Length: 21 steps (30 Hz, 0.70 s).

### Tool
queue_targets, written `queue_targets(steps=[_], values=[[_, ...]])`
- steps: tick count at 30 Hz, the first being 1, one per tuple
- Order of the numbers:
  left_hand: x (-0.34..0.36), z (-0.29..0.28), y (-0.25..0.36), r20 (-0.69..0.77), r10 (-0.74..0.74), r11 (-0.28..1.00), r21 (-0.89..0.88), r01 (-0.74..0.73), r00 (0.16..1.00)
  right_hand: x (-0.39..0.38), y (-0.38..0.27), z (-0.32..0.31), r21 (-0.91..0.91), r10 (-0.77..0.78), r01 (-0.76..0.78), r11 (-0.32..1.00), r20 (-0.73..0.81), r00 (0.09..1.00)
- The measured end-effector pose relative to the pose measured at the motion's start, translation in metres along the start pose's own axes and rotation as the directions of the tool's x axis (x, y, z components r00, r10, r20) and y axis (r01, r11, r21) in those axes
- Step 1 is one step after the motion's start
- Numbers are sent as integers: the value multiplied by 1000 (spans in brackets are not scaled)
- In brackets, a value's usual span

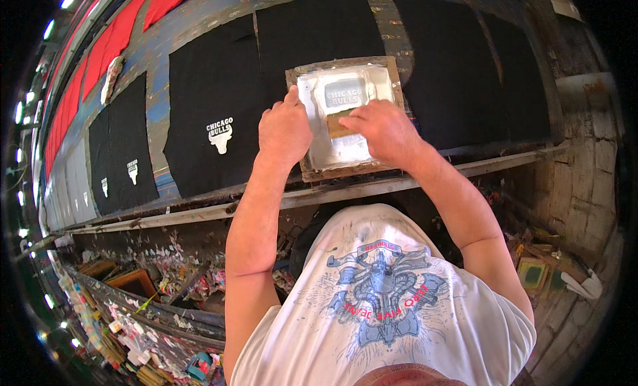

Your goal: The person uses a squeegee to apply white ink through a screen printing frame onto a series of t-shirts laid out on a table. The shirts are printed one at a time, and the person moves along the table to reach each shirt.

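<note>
A wood-edged printing screen (312,145) lies on a black cloth panel at the table's front edge. White ink smears its mesh, and the stencil window (345,92) shows lettering near the top. My left hand (284,128) grips the screen's left edge, its fingers bent over the rail and the index finger reaching farther up. Inside the screen, my right hand (387,132) is closed on a brown squeegee (340,125) just below the stencil. The right part of the squeegee is hidden under my fingers. To the left, a black panel (199,87) carries a white bull-head print (220,134).
More black panels (458,73) cover the long table, with smaller printed ones (123,146) at left and red cloths (109,50) at far left. A metal rail (372,184) runs along the front edge. Ink-splattered scraps (179,259) and wooden frames (133,284) lie below.
</note>
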<state>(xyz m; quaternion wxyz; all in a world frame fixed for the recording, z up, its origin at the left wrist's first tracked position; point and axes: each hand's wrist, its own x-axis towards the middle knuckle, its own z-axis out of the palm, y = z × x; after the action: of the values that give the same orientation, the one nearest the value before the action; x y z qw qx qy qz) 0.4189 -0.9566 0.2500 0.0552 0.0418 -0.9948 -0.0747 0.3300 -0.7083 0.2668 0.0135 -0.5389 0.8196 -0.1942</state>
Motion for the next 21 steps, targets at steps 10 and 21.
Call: queue_targets(steps=[10, 21], values=[[-11, 7, 13, -68, -108, 994, -38, 105, 992, -54, -31, -3, 23, -71, 70, 997, 71, 995], [-38, 45, 25, -219, -400, 859, -429, 281, 890, -34, 35, -40, 187, -115, 154, 970, -204, 972]])
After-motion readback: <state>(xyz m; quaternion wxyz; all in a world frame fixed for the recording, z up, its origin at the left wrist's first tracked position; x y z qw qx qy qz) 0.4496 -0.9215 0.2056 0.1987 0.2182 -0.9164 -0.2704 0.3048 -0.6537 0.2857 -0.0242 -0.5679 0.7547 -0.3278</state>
